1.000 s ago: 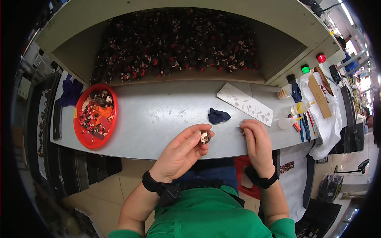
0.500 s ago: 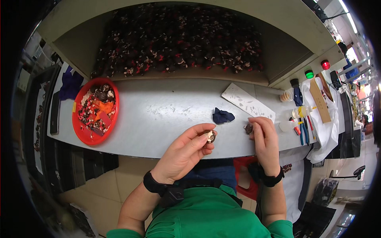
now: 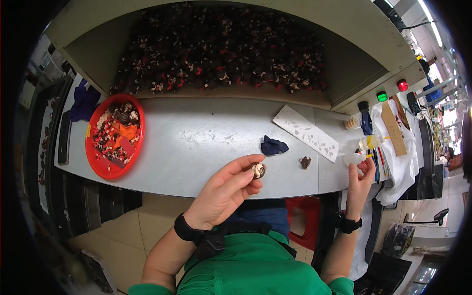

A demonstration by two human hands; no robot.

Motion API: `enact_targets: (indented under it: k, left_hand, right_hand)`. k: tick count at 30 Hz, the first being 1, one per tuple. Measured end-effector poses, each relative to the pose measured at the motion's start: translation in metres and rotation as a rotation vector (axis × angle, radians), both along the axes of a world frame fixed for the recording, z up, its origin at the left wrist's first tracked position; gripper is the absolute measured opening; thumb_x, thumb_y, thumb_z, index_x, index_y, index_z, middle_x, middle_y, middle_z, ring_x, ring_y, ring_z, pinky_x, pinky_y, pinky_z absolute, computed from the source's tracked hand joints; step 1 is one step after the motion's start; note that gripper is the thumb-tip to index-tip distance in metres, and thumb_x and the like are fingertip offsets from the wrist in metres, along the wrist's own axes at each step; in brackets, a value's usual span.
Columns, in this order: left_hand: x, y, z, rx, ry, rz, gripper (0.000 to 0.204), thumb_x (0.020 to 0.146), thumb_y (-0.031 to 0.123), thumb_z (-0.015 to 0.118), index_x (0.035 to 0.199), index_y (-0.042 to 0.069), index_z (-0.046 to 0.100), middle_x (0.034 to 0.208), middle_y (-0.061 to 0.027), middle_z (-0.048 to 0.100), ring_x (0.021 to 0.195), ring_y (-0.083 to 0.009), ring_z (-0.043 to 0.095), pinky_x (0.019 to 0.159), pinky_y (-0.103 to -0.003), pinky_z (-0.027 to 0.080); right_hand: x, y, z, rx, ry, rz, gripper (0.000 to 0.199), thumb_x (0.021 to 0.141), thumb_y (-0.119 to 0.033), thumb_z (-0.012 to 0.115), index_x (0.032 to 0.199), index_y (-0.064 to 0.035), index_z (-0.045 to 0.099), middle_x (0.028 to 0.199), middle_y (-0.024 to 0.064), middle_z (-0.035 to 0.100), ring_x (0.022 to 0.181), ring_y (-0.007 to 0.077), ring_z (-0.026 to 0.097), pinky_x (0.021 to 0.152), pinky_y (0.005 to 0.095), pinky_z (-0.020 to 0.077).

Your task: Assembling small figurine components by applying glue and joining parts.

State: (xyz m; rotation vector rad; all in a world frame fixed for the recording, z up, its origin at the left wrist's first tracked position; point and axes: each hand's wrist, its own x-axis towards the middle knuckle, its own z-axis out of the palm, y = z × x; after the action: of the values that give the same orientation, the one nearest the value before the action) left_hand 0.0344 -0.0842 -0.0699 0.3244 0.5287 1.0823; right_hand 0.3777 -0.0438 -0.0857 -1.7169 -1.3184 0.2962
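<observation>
While the left hand (image 3: 223, 191) pinches a small brown-and-cream piece (image 3: 258, 170) between thumb and fingertips over the front edge of the grey worktop (image 3: 196, 142), I see its grip closed on that piece, held up off the surface. Right hand (image 3: 361, 182) is out at the right end of the worktop, fingers curled around a small white squeeze bottle (image 3: 355, 158), grip closed on it. A second small brown piece (image 3: 306, 162) lies loose on the worktop between the two hands, apart from both. Just left of it sits a crumpled dark blue cloth (image 3: 273, 146), and behind that a white speckled strip (image 3: 306, 132) lies at an angle. Red round tray (image 3: 96, 162) full of mixed small parts sits at the far left. Rows of dark finished pieces (image 3: 221, 59) fill the shelf behind. More small bottles (image 3: 368, 142) stand near the right hand.
</observation>
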Motion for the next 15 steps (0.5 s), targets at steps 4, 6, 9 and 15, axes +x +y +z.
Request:
enact_targets:
  k: [4,6,9,15]
  left_hand:
    - [-0.001,-0.001,-0.006,0.023,-0.037,-0.012,0.035,0.1,0.013,0.046,0.134,0.002,0.045,0.117,-0.0093,0.056,0.091,-0.0101,0.056,0.083,-0.026,0.049]
    - [-0.001,-0.002,-0.007,0.041,-0.067,0.013,0.036,0.101,0.016,0.043,0.134,0.001,0.043,0.117,-0.0123,0.057,0.09,-0.0113,0.057,0.082,-0.027,0.05]
    - [-0.001,-0.002,-0.007,0.03,-0.061,0.017,0.038,0.102,0.019,0.042,0.135,0.0,0.042,0.115,-0.0136,0.057,0.089,-0.0118,0.057,0.081,-0.027,0.05]
    - [-0.002,0.0,-0.007,0.029,-0.074,0.001,0.039,0.103,0.025,0.042,0.132,-0.001,0.044,0.114,-0.0125,0.058,0.09,-0.0117,0.056,0.083,-0.028,0.049]
  right_hand:
    - [-0.002,0.006,0.006,-0.113,-0.122,0.08,0.042,0.088,-0.021,0.068,0.121,0.0004,0.054,0.11,0.008,0.055,0.096,0.0162,0.052,0.079,0.0282,0.0423]
    - [-0.001,0.009,0.007,-0.14,-0.184,0.126,0.038,0.088,-0.021,0.068,0.118,0.0002,0.056,0.107,0.0075,0.056,0.093,0.016,0.053,0.077,0.0279,0.0424]
    - [-0.004,0.009,0.009,-0.17,-0.173,0.153,0.027,0.089,-0.017,0.066,0.108,0.0007,0.058,0.101,0.0061,0.057,0.089,0.0148,0.053,0.077,0.0273,0.0425]
    - [-0.045,-0.015,0.066,-0.122,0.141,0.367,0.02,0.084,-0.006,0.065,0.101,0.0004,0.056,0.094,0.005,0.056,0.086,0.0128,0.052,0.08,0.026,0.0422]
